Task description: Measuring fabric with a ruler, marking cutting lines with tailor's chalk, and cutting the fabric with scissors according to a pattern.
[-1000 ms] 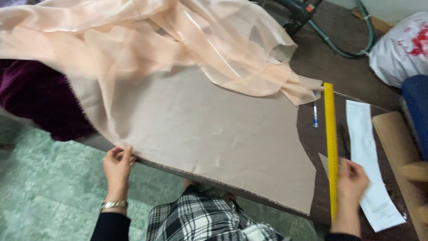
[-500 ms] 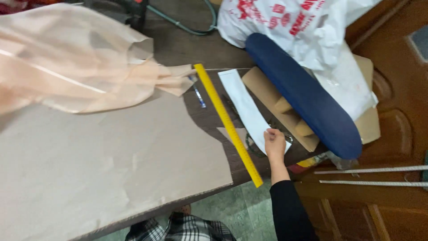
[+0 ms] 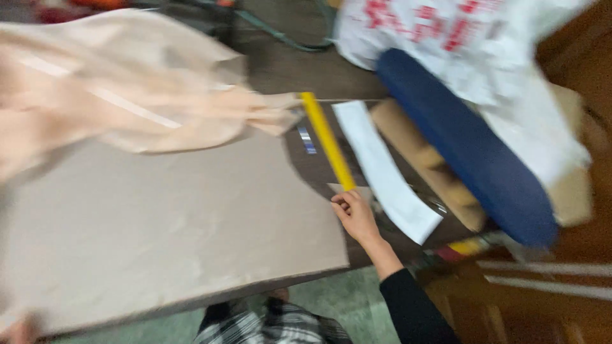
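Yellow ruler point(image 3: 327, 141) lies on the brown table point(image 3: 299, 70) w/ its far end by the peach fabric point(image 3: 127, 102). I see my right hand point(image 3: 355, 215) closed on its near end; half a sec ago it rested flat. Left hand barely in frame, can't tell grip. Grey pattern sheet point(image 3: 159, 229) lies alongside.

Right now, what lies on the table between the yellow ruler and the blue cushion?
In the head view, a white paper strip lies between the yellow ruler and the blue cushion, with brown cardboard beside the cushion.
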